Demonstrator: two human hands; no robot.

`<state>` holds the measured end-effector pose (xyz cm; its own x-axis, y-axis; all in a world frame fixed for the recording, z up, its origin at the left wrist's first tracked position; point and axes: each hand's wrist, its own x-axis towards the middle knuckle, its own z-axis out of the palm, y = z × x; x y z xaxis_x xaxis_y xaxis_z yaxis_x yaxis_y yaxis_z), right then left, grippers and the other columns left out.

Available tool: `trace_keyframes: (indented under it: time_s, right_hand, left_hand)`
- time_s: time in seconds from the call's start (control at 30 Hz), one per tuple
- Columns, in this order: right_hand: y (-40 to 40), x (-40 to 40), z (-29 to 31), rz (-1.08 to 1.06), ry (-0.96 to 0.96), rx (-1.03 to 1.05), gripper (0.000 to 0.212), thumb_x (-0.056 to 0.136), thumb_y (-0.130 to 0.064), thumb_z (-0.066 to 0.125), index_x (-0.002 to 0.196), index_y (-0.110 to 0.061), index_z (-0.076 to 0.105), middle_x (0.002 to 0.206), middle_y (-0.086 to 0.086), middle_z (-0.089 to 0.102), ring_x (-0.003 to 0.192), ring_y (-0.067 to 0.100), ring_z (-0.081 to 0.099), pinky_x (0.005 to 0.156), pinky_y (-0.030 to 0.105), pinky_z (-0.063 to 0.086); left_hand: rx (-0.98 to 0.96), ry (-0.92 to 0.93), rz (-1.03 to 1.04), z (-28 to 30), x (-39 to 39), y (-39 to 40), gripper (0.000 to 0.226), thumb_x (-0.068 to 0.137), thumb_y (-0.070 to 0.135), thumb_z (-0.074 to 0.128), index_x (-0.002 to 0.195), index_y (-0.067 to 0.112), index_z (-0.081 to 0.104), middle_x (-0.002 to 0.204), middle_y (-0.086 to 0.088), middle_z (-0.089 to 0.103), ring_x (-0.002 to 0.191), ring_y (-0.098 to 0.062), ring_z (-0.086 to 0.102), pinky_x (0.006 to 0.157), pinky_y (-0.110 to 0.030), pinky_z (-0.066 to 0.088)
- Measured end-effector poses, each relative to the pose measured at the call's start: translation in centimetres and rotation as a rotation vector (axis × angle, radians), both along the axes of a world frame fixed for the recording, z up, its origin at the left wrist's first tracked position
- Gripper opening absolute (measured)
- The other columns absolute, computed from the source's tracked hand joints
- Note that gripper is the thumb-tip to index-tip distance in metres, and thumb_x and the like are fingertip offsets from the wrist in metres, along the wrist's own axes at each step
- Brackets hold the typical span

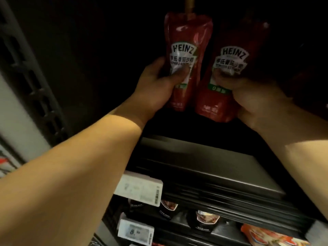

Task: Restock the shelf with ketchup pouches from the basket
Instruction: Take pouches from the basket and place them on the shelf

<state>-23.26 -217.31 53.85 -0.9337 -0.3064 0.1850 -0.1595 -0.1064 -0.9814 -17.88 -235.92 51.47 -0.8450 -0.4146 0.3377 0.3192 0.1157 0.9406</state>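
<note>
Two red Heinz ketchup pouches stand upright side by side deep inside a dark shelf bay. My left hand (158, 84) grips the left ketchup pouch (186, 38) around its label, thumb across the front. My right hand (252, 100) grips the right ketchup pouch (229, 50) at its lower half. The pouches' bottom edges sit at or just above the dark shelf board (204, 166); I cannot tell whether they touch it. The basket is out of view.
A grey perforated shelf upright (30, 75) runs down the left. White price tags (140, 189) (135, 231) hang on the shelf edges below. Dark jars (204, 221) and an orange packet (271, 237) sit on the lower shelf. More dark red pouches may stand at the far right.
</note>
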Motion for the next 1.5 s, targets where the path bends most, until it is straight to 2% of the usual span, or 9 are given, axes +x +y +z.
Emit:
trace_keyframes:
  time_s: [0.2,0.37,0.57,0.67,0.87,1.03,1.23,1.37,1.5]
  right_hand:
    - [-2.5,-3.8,-2.5,-0.121,0.314,0.131,0.036,0.089,-0.026,0.074,0.124,-0.019,0.065,0.113,-0.006,0.072,0.1,0.006,0.07,0.088,0.027,0.057]
    - [-1.3,-5.3,-3.5,-0.259,0.375,0.234,0.053,0.089,-0.033,0.073,0.135,-0.015,0.054,0.125,-0.001,0.066,0.111,0.011,0.064,0.097,0.03,0.053]
    - [-0.3,-6.4,-4.0,-0.501,0.42,0.331,0.051,0.099,-0.037,0.058,0.14,-0.01,0.045,0.128,0.004,0.063,0.108,0.014,0.06,0.079,0.016,0.041]
    - [-0.1,-6.6,-4.0,-0.606,0.447,0.364,0.053,0.104,-0.031,0.046,0.15,-0.01,0.031,0.136,0.007,0.057,0.113,0.016,0.056,0.08,0.011,0.034]
    - [-2.4,-7.7,-2.9,-0.533,0.325,0.596,0.07,0.105,-0.034,0.04,0.159,-0.014,-0.001,0.15,0.013,0.043,0.132,0.032,0.047,0.101,0.029,0.037]
    - [-6.1,-8.7,-1.9,-0.416,0.283,0.638,0.065,0.107,-0.034,0.035,0.158,-0.016,0.001,0.158,0.017,0.029,0.143,0.035,0.032,0.114,0.036,0.026]
    - [-5.6,-7.4,-1.6,-0.482,0.39,0.647,0.063,0.102,-0.035,0.044,0.156,-0.013,0.018,0.149,0.017,0.045,0.135,0.036,0.045,0.099,0.03,0.037]
    - [-4.9,-6.8,-1.7,-0.555,0.453,0.651,0.046,0.098,-0.042,0.048,0.129,-0.009,0.054,0.125,0.016,0.061,0.117,0.035,0.058,0.083,0.028,0.04]
    - [-5.6,-7.8,-2.4,-0.531,0.474,0.689,0.041,0.1,-0.036,0.041,0.112,-0.002,0.062,0.111,0.017,0.063,0.106,0.035,0.059,0.079,0.031,0.04]
  left_hand:
    - [0.054,0.061,0.157,-0.2,-0.5,0.0,0.041,0.092,0.022,0.074,0.13,0.015,0.061,0.112,0.004,0.074,0.098,-0.008,0.073,0.082,-0.029,0.061]
    - [-0.247,-0.005,0.317,-0.3,-1.2,0.5,0.045,0.096,0.038,0.065,0.136,0.023,0.054,0.124,0.006,0.068,0.112,-0.011,0.066,0.098,-0.037,0.055]
    - [-0.285,-0.14,0.34,1.1,-7.1,-0.1,0.043,0.099,0.031,0.06,0.14,0.022,0.054,0.133,0.001,0.063,0.122,-0.018,0.06,0.106,-0.038,0.048]
    - [-0.204,-0.067,0.418,0.1,-9.1,-0.2,0.044,0.101,0.023,0.055,0.144,0.018,0.044,0.132,-0.001,0.061,0.119,-0.019,0.059,0.104,-0.04,0.049]
    - [-0.141,-0.096,0.329,0.1,-9.7,-2.2,0.04,0.105,0.024,0.045,0.145,0.022,0.046,0.124,0.0,0.061,0.102,-0.013,0.063,0.083,-0.029,0.058]
    - [-0.341,-0.151,0.448,0.2,-9.9,-2.0,0.046,0.105,0.025,0.044,0.15,0.018,0.036,0.14,-0.009,0.055,0.124,-0.026,0.056,0.104,-0.041,0.048]
    - [-0.41,-0.091,0.522,0.4,-9.5,-1.7,0.07,0.1,0.02,0.052,0.158,0.035,0.015,0.143,-0.004,0.051,0.127,-0.021,0.054,0.101,-0.035,0.046]
    - [-0.498,-0.075,0.598,0.2,-9.0,-1.4,0.087,0.083,0.023,0.074,0.153,0.036,0.024,0.143,-0.007,0.042,0.128,-0.025,0.05,0.101,-0.042,0.05]
    - [-0.604,-0.206,0.558,-0.1,-9.7,-1.3,0.107,0.074,0.026,0.083,0.155,0.033,0.015,0.147,-0.012,0.036,0.134,-0.032,0.043,0.105,-0.049,0.047]
